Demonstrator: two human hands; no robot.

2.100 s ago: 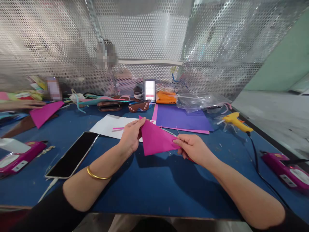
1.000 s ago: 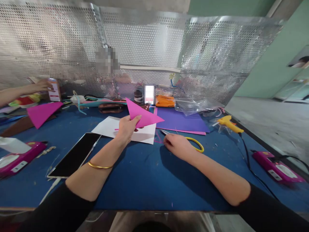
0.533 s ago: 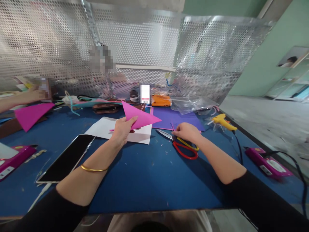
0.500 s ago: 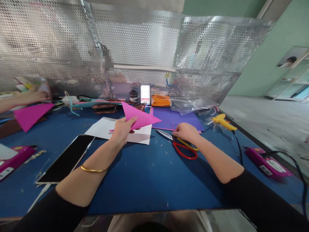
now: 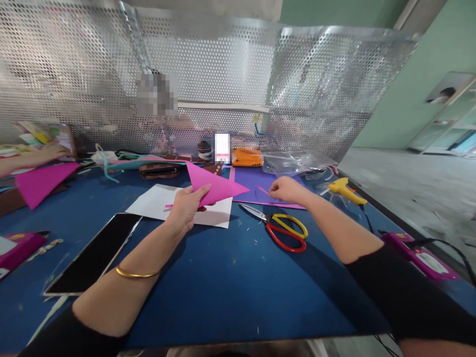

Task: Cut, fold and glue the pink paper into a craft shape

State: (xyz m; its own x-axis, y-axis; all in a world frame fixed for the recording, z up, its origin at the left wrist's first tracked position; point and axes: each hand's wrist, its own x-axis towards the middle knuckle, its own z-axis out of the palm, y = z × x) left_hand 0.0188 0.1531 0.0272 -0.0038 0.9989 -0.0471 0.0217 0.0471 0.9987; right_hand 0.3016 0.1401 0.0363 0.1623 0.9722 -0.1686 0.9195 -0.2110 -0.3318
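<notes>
Between the thumb and fingers of my left hand [image 5: 186,206] is a pink paper cone [image 5: 213,186], its point toward the right. It hangs over a white paper sheet [image 5: 148,203]. My right hand [image 5: 284,189] is closed in a pinch on a thin pink paper strip [image 5: 262,190], above purple paper sheets [image 5: 249,184]. Just in front of that hand, scissors [image 5: 286,232] with one red and one yellow handle lie spread on the blue table [image 5: 230,292], blades toward the left.
A phone [image 5: 94,253] with a cable lies at the left. To the right are a yellow glue gun [image 5: 345,190] and a purple power strip [image 5: 422,255]. At far left, another person's hand [image 5: 52,154] is near a pink paper piece [image 5: 46,183]. Clear plastic bags [image 5: 286,162] lie at the back.
My right hand has risen away from the scissors with the pink strip, leaving their handles uncovered. My left hand still holds the cone nearly in place.
</notes>
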